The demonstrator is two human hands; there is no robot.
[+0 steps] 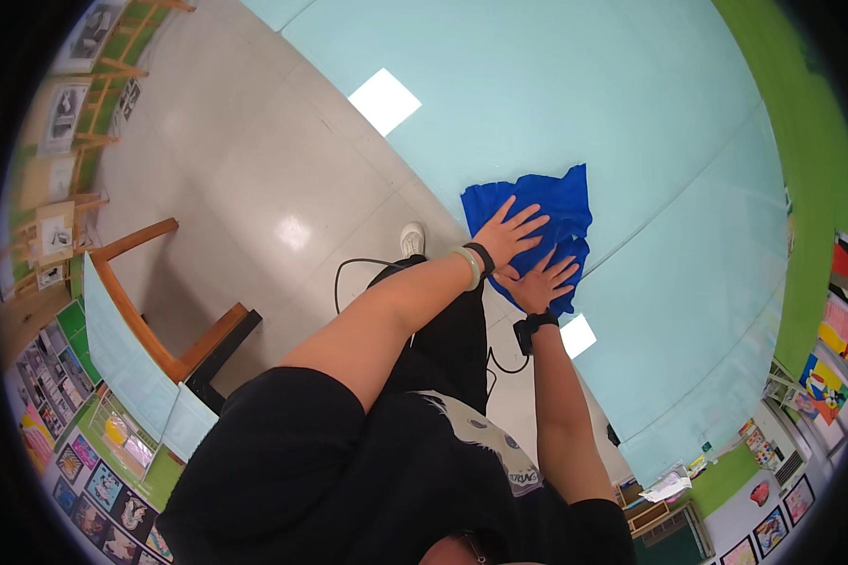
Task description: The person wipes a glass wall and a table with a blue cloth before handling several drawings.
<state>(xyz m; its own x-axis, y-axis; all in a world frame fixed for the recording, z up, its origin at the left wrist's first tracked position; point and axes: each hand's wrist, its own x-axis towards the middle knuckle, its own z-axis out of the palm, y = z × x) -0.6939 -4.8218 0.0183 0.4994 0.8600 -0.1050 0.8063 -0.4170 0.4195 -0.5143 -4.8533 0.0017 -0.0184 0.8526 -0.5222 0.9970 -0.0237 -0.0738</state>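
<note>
A rumpled blue cloth (561, 200) lies spread on the pale blue tabletop (650, 122), close to the edge nearest my body. My left hand (509, 235) rests on the cloth's left part, palm down, with its fingers stretched apart. Just below and to the right, my right hand (540, 285) lies flat on the lower part of the cloth, its fingers also spread. The two hands nearly meet at the thumbs. Neither hand grips anything. Parts of the cloth are hidden beneath my palms.
White square sheets lie along the table edge, one farther off (384, 102) and one beside my right wrist (579, 336). A seam crosses the tabletop right of the cloth. Left of me, a wooden-framed table (141, 325) stands on the grey floor (245, 141). A black cable (341, 282) hangs near my legs.
</note>
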